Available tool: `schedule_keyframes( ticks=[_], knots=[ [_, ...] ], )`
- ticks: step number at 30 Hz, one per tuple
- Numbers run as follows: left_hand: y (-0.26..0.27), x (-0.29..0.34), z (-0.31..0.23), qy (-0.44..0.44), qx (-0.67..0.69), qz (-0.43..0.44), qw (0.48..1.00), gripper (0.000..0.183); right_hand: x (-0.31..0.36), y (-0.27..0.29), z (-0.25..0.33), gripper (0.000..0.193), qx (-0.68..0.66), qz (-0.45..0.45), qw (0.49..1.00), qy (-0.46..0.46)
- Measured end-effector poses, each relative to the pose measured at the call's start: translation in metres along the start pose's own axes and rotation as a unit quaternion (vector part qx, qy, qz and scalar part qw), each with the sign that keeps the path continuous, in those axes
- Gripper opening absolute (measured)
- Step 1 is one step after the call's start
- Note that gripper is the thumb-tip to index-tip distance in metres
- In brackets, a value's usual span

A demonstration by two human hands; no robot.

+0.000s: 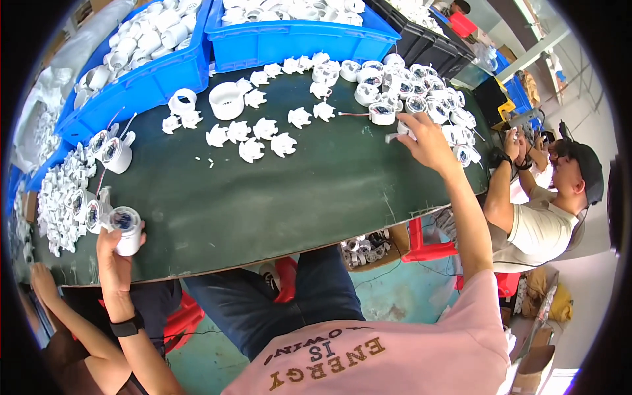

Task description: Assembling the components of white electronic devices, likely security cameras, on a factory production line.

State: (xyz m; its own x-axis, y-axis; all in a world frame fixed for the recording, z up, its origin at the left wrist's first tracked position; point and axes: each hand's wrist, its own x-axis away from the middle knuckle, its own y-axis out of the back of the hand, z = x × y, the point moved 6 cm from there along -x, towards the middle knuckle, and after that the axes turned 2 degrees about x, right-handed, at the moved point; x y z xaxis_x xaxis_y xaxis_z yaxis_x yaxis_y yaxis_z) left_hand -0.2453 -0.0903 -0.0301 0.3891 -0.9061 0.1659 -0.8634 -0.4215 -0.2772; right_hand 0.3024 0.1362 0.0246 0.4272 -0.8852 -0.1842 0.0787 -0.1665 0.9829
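Observation:
My left hand [116, 266] is closed round a white round plastic housing [126, 232] with a dark blue, coil-like centre, at the table's left edge. Beside it stand similar white housings [82, 201], some with thin wires. Over on the right, my right hand [426, 141] has its fingers curled on another white housing [403, 131], mostly hidden under them. A wired housing [382, 114] lies just left of those fingertips, at the edge of a big group of housings [416, 89]. Several white finned wheels [265, 128] lie mid-table, near a wide white ring [226, 101].
Blue bins [296, 46] of white parts line the far edge of the dark green table [263, 204], with a black crate [428, 49] at right. Small white parts [60, 204] are heaped at left. A co-worker [546, 204] sits right; another person's arm [79, 329] shows lower left.

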Motion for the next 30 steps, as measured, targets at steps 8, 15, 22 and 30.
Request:
schedule_keyframes(
  ticks=[8,15,22,30],
  knots=[
    [0.02,-0.024,0.013,-0.027,0.092,0.035,0.995,0.052,-0.057,-0.012,0.108,0.039,-0.321,-0.081,0.939,0.094],
    [0.027,-0.009,0.006,-0.197,-0.201,-0.129,0.951,0.055,-0.072,-0.055,0.106,0.04,-0.283,-0.091,0.95,0.095],
    [-0.058,0.054,-0.015,-0.351,-0.481,-0.216,0.774,0.049,-0.07,-0.051,0.108,0.04,-0.286,-0.116,0.945,0.11],
    [-0.095,0.058,0.017,-0.324,-0.518,-0.134,0.78,0.047,-0.073,-0.053,0.109,0.037,-0.244,-0.12,0.957,0.099]
  ],
)
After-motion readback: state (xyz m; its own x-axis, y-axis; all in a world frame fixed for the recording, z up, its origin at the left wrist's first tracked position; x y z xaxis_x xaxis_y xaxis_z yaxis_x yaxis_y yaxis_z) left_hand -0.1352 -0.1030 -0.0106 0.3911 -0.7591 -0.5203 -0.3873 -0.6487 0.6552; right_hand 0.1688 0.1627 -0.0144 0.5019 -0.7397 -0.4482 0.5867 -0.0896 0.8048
